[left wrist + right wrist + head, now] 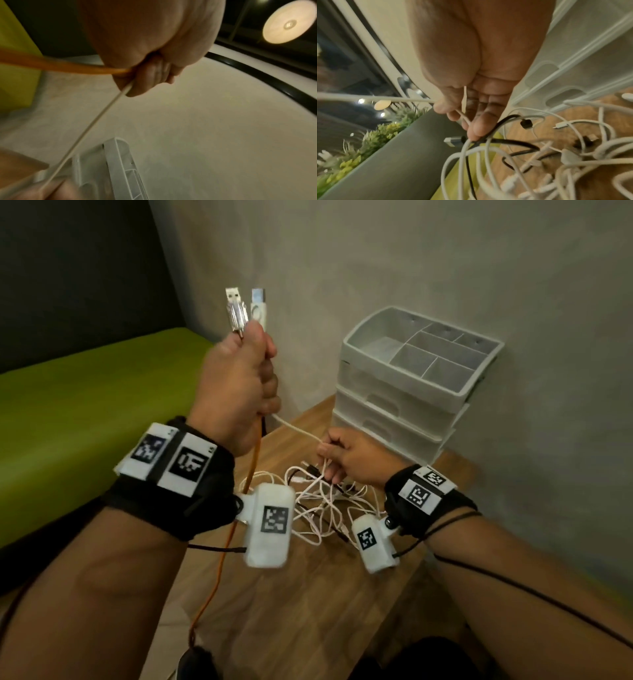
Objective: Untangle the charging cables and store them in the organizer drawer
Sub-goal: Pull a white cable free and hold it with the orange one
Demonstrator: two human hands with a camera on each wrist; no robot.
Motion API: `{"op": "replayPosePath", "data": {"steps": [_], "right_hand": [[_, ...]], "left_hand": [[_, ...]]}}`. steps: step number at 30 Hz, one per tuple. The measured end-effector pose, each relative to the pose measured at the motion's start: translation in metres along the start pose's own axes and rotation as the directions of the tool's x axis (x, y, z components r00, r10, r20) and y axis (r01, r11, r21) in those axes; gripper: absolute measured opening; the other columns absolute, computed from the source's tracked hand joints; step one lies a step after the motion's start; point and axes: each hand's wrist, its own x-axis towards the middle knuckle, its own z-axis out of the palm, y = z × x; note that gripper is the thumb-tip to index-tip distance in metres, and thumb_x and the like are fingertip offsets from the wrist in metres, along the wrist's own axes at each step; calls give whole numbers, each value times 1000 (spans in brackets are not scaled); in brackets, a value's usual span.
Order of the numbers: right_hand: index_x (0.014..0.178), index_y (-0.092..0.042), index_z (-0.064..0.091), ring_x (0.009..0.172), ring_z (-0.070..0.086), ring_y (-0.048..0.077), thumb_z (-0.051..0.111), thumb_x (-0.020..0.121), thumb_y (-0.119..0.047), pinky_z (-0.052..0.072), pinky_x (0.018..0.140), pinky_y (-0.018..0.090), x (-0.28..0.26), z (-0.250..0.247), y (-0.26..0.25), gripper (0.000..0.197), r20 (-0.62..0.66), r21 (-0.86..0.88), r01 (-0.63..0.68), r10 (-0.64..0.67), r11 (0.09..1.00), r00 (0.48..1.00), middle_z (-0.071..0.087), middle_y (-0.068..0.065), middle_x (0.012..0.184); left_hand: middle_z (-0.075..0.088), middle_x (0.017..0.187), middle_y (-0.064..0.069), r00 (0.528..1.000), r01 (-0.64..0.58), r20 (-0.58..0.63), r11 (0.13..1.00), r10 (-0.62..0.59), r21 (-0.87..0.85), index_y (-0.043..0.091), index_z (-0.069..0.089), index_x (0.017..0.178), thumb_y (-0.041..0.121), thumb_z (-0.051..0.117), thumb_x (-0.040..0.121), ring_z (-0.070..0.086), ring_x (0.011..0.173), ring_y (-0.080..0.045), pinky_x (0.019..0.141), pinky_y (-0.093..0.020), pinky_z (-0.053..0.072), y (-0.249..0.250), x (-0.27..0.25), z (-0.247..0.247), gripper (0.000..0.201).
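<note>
**Two plugs held high, tangle still on the counter**

Nearest, the left hand [236,385] is fisted round two cables just below their USB plugs [245,306], an orange cable [219,570] trailing down past the wrist and a white cable [298,433] running taut across to the right hand [352,457]. Holding the plugs up likely keeps the freed ends clear of the heap and gives tension to follow.

The right hand pinches that white cable between thumb and fingers, with a black cable [505,143] and white loops caught at its fingertips, probably feeding the strand out of the knot.

The tangle [318,508] lies on the counter [308,611] just beneath, so untangling seems early.

Beyond it, the organizer [414,385] stands against the wall at the counter's back edge, drawers closed. Room is tight: the heap sits just before the drawers, the bed [85,405] flanks the left, and open counter remains only toward the person.
</note>
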Motion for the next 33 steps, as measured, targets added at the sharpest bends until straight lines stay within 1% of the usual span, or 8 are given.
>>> {"op": "replayPosePath", "data": {"steps": [3, 8, 12, 17, 25, 27, 30, 33], "right_hand": [[87, -11, 51, 51, 60, 19, 47, 100, -13, 47, 44, 26, 4, -2, -10, 14, -122, 83, 46, -35, 995, 992, 66, 11, 79], [86, -5, 60, 49, 62, 19, 63, 92, -15, 48, 46, 26, -1, -9, -35, 12, -221, -170, 151, -187, 974, 957, 68, 12, 70], [94, -9, 62, 56, 67, 22, 63, 88, -5, 52, 48, 30, -3, -8, -43, 8, -225, -231, 239, -290, 943, 930, 69, 9, 74], [101, -9, 53, 57, 62, 25, 53, 96, -7, 50, 47, 29, -4, -7, -41, 5, -25, 0, 176, -176, 984, 984, 60, 6, 74], [96, -14, 54, 64, 64, 16, 57, 95, -21, 52, 60, 33, 7, -11, -28, 7, -18, -362, 133, -150, 922, 989, 68, 4, 88], [91, -19, 55, 65, 60, 8, 58, 93, -24, 50, 63, 29, 10, -11, -24, 7, -43, -483, 133, -175, 865, 984, 66, -2, 84], [82, -18, 58, 58, 56, 4, 60, 91, -15, 49, 61, 24, 8, -11, -7, 10, -58, -444, 78, -116, 892, 992, 63, -3, 77], [84, -12, 61, 56, 58, 11, 60, 91, -9, 52, 54, 25, 1, -10, 10, 8, -84, -332, -3, -26, 943, 996, 64, 0, 73]], "left_hand": [[37, 48, 10, 999, -13, -43, 924, 32, 382, 20, 52, 69, 30, 69, 87, 29, 39, -5, 39, -21, 25, -5, -2, -8, 26], [60, 57, 4, 998, 16, -50, 730, 25, 684, 14, 62, 70, 47, 67, 84, 50, 47, -8, 46, -23, 35, -42, 2, -17, 36], [57, 55, -1, 991, 33, 68, 719, -111, 694, 17, 65, 68, 25, 74, 84, 39, 36, -3, 42, -21, 31, -57, -4, -9, 20], [45, 45, 9, 999, -2, 41, 717, -36, 697, 21, 61, 59, 15, 69, 85, 33, 34, -1, 40, -21, 29, -54, -5, -10, 27], [55, 51, 5, 1000, 3, -13, 821, 5, 571, 22, 66, 50, 24, 68, 85, 44, 52, -9, 51, -23, 35, -44, -12, -9, 35], [56, 59, -10, 1000, 8, -20, 882, 1, 472, 21, 67, 54, 32, 68, 81, 43, 57, -20, 55, -33, 35, -40, -14, -7, 29], [50, 61, -15, 994, -43, -80, 926, 79, 376, 18, 67, 57, 35, 68, 77, 38, 53, -20, 54, -30, 32, -23, -15, -9, 26], [41, 49, 3, 983, -80, -118, 910, 139, 407, 17, 64, 57, 31, 66, 82, 31, 42, -8, 46, -25, 26, -1, -8, -13, 28]]}}
